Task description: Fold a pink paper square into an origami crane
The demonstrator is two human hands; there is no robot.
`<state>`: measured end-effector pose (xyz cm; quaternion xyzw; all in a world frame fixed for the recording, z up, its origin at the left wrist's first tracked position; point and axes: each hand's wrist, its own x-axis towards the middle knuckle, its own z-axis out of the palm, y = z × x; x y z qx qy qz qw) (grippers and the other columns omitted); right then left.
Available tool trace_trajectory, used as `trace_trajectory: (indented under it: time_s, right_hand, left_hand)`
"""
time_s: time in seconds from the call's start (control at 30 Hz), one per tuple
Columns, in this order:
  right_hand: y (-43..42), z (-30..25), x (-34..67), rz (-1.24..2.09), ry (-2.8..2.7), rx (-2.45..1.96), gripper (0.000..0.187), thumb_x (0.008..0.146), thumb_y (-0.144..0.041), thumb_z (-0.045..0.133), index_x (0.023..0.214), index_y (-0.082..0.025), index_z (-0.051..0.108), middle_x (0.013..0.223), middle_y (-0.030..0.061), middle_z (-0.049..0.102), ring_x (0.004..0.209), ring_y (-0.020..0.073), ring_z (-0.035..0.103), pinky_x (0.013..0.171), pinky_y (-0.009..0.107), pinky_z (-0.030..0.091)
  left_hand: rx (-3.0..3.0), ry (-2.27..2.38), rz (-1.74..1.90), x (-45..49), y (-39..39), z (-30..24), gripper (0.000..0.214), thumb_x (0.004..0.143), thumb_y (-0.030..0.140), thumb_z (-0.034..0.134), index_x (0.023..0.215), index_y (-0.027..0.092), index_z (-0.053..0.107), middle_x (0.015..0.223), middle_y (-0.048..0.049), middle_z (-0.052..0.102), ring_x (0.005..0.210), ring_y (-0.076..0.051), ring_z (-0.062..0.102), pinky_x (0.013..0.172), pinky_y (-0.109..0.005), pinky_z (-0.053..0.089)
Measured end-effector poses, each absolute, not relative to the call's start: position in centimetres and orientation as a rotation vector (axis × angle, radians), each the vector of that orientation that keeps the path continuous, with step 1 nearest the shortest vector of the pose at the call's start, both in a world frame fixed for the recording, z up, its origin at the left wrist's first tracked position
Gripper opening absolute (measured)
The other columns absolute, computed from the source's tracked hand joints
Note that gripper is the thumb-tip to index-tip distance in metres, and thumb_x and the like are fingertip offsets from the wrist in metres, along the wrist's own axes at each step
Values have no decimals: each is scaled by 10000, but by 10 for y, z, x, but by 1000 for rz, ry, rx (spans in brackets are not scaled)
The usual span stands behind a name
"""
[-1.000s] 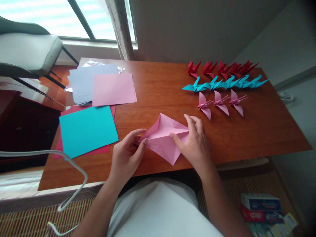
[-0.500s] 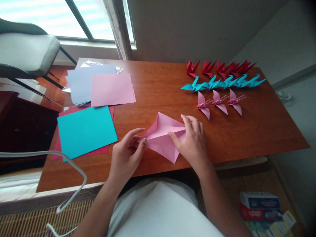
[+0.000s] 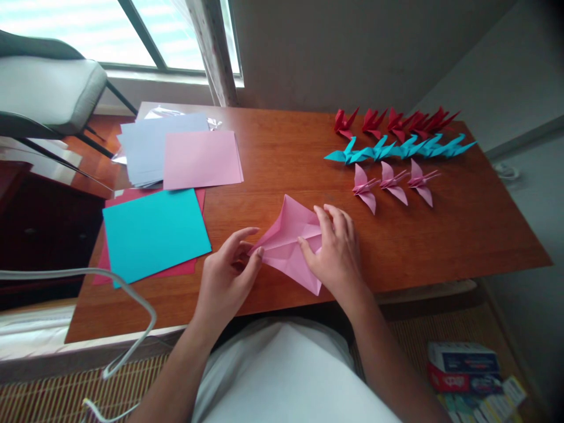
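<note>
A sheet of pink origami paper (image 3: 288, 249), creased and partly folded into a diamond-like shape, lies near the table's front edge. My left hand (image 3: 229, 264) pinches its left corner between thumb and fingers. On the right part of the paper rests my right hand (image 3: 335, 247), its thumb on the inner face and its fingers bent over the far right edge, gripping it. The right corner is hidden under this hand. Beyond it stand pink paper cranes (image 3: 388, 183) in a row, with blue cranes (image 3: 400, 148) and red cranes (image 3: 394, 122) behind them.
Pink sheets (image 3: 202, 158) overlap pale blue-grey sheets (image 3: 145, 150) at the table's back left. A turquoise sheet (image 3: 156, 235) lies on red paper (image 3: 103, 267) nearer to me. A white cable (image 3: 143, 305) loops by the left front edge. Beyond the left end is a chair (image 3: 53, 88).
My right hand has shifted slightly left with the paper's right side. The paper's upper point has risen a little, and its near point has moved slightly right.
</note>
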<state>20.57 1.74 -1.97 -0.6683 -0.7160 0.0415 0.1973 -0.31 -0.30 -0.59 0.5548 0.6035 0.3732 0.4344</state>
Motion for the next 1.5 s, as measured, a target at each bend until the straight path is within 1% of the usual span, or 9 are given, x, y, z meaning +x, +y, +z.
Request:
trace_trajectory:
  time_s: [0.27,0.5,0.67,0.83,1.0,1.17,1.37,1.43,1.5]
  right_hand:
    - [19,-21,218,124,-1998,-1876,622,867,-345,678,1434,-150,515,1432,209,552,1349,379,470,1112,581,430]
    - [20,-19,232,138,-1950,-1851,616,896,-394,643,1441,-147,497,1410,211,564,1331,369,495,1104,573,447]
    - [19,-18,213,162,-1998,-1839,632,871,-386,672,1439,-165,506,1455,207,532,1369,377,460,1111,583,430]
    - [19,-20,202,161,-2044,-1875,662,844,-290,667,1466,-163,481,1508,211,491,1448,387,388,1146,600,382]
    - [18,-19,200,165,-2051,-1862,658,853,-291,653,1476,-175,475,1519,202,495,1460,383,397,1150,601,381]
    - [20,-18,200,187,-2059,-1851,634,872,-294,643,1471,-155,489,1525,206,493,1468,378,397,1175,603,364]
    - [29,-20,237,306,-1838,-1747,562,908,-399,615,1413,-165,531,1416,195,590,1350,338,533,1138,560,444]
    - [28,-23,255,320,-1771,-1760,499,914,-365,595,1368,-160,569,1330,188,644,1254,330,594,1104,566,469]
    - [26,-25,271,416,-1727,-1734,422,932,-279,526,1334,-173,596,1246,158,681,1145,289,641,1029,523,526]
  left_hand:
    - [1431,1514,957,-3,-4,-3,345,907,355,676,1208,190,646,805,-14,706,655,-131,665,562,-199,527]
    - [1456,1525,957,-2,-3,0,323,914,341,669,1200,192,655,819,-17,706,662,-128,666,556,-190,521]
    - [1486,1533,964,0,-5,3,317,923,336,662,1206,192,652,831,-17,707,655,-119,661,548,-183,513]
    - [1559,1546,965,3,-8,5,305,923,319,661,1208,210,658,838,-11,715,670,-121,677,564,-181,523]
    - [1583,1534,975,6,-9,8,300,926,313,658,1206,205,656,846,-12,718,663,-118,675,571,-183,526]
    - [1601,1524,982,9,-8,9,300,929,312,657,1205,196,654,844,-10,716,649,-112,672,563,-176,524]
    - [1623,1537,992,8,-7,7,278,932,301,651,1189,194,655,842,-9,717,640,-106,670,560,-173,527]
    - [1624,1540,993,8,-7,6,275,930,298,652,1186,196,657,841,-10,719,640,-107,672,558,-173,528]
    - [1619,1538,990,7,-7,5,274,931,294,653,1187,198,657,844,-11,722,642,-108,674,557,-172,525]
